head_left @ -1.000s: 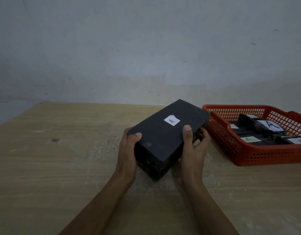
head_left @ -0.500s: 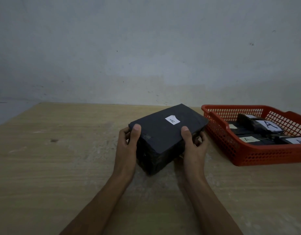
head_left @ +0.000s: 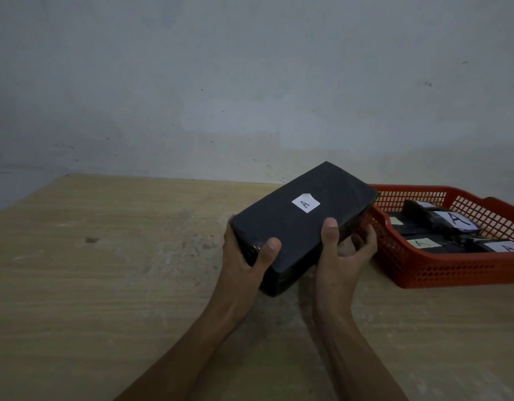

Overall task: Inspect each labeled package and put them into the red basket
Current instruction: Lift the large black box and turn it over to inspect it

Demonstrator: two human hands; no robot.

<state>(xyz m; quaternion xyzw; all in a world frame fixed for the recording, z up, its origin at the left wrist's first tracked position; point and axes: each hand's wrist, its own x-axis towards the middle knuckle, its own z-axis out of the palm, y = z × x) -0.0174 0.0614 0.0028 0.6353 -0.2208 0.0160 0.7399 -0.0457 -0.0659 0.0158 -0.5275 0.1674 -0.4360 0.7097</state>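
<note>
Just left of the red basket [head_left: 452, 270], above the worktop [head_left: 119, 285], a black package [head_left: 302, 227] is held tilted, its far corner overlapping the basket's near-left rim. The left hand [head_left: 244, 264] grips its near-left corner, thumb curled on top; the right hand [head_left: 342, 256] grips its right side, thumb on top, fingers underneath. A white label [head_left: 305, 202] marked A faces up. Inside the basket lie several more black packages [head_left: 435, 224] with A labels.

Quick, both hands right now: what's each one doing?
Left hand: grips the near left end of the black package, thumb on top.
Right hand: grips the same package's right side, thumb on top, fingers underneath.
</note>
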